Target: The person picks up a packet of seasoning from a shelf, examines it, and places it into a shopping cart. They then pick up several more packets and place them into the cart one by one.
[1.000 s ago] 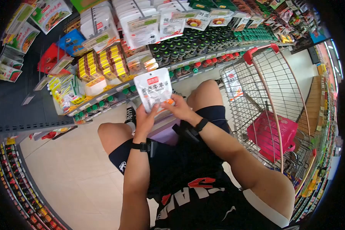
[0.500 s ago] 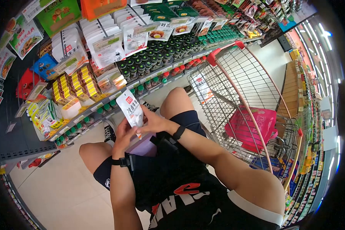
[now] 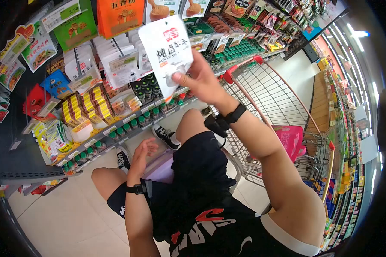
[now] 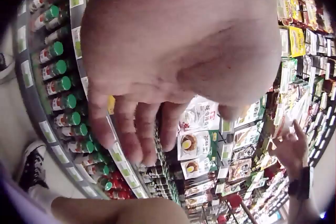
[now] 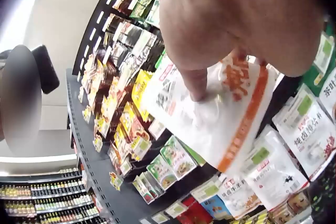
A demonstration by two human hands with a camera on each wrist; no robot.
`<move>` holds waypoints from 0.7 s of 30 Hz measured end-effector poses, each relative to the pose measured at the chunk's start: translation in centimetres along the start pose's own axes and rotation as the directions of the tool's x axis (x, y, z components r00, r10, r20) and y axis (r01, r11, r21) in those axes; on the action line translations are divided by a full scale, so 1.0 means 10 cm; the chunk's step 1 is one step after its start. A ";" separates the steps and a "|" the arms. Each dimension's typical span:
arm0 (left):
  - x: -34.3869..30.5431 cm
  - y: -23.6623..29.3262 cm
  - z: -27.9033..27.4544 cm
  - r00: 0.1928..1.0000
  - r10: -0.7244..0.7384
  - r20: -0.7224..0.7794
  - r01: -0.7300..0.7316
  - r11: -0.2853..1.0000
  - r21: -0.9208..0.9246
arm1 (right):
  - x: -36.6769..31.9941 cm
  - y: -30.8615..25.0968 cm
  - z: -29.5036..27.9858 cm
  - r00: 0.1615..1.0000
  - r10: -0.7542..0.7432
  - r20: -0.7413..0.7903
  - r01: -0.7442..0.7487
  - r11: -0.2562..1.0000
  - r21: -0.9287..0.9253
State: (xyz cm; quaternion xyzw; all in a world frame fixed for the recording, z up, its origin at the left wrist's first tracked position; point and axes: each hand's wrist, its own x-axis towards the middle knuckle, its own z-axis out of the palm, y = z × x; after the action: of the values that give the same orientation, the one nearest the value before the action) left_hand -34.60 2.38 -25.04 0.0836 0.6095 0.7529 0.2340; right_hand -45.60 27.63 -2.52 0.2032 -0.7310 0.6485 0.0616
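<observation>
While the right hand pinches a flat, glossy white rectangular pouch, the left hand has loosely extended fingers.

Bright, even store lighting; a ceiling light flares upper right in the head view — fisheye curving and dark corners in every picture. The white packet shines in the right wrist view — distant shelves look soft.

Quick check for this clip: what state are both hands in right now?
Left hand: open, fingers relaxed, holding nothing.
Right hand: closed on a white pouch, thumb on its printed front.
</observation>
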 end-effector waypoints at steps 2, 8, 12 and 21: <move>-0.04 0.01 0.00 0.993 -0.098 -0.071 0.103 0.992 0.072 | 0.12 -0.16 -0.17 1.000 0.028 -0.001 -0.027 0.989 0.148; -0.09 -0.07 -0.02 0.968 -0.188 -0.168 0.210 0.970 0.123 | 0.12 -0.41 -0.97 0.987 0.038 -0.158 -0.040 0.999 -0.008; -0.05 -0.16 -0.01 0.971 -0.171 -0.168 0.201 0.963 0.180 | -0.08 -0.40 -1.62 0.942 0.023 -0.336 -0.030 0.999 -0.018; 0.10 -0.30 0.06 0.969 -0.212 -0.127 0.236 0.945 0.226 | -1.32 0.16 -3.36 0.901 0.374 -0.222 -0.170 0.773 0.612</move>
State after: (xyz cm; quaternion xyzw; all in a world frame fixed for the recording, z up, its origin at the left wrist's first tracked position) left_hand -34.47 3.82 -27.95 0.0032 0.7124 0.6456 0.2752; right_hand -40.07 63.26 -3.61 -0.0092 -0.4997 0.8658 0.0232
